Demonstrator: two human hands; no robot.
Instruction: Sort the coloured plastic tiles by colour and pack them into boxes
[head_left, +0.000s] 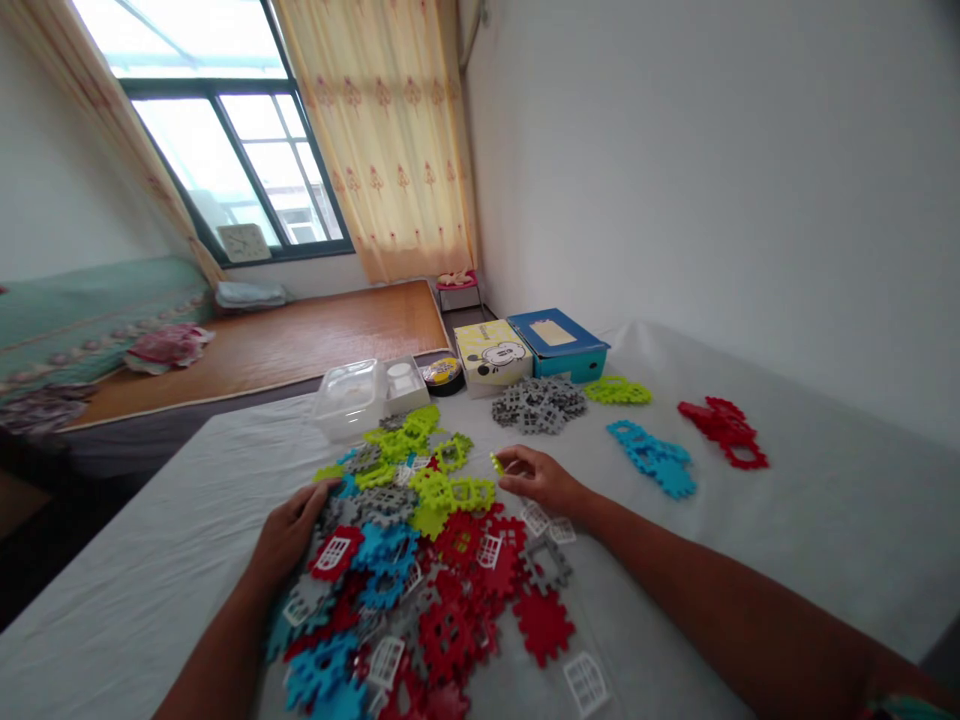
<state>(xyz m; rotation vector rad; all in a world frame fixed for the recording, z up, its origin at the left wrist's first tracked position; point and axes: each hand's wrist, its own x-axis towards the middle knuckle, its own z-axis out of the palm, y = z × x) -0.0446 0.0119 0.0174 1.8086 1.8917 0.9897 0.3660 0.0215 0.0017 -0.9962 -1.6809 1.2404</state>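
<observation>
A mixed heap of toothed plastic building pieces in red (448, 625), blue (388, 550), grey (384, 505) and lime green (454, 492) lies between my two hands. My right hand (546, 480) is just right of the heap, its thumb and fingertips pinched on a small lime green building piece (496, 463) seen nearly edge-on. At the heap's left edge rests my left hand (289, 525), fingers stretched over the pieces and apparently gripping nothing. White window-shaped pieces (586, 684) lie on and around the heap.
Sorted groups lie farther right: grey pieces (540, 405), lime green pieces (619, 390), blue pieces (654, 458) and red pieces (726, 430). Behind stand a clear plastic container (349, 390), a yellow box (493, 355) and a blue box (559, 343). A wall (697, 180) bounds the right.
</observation>
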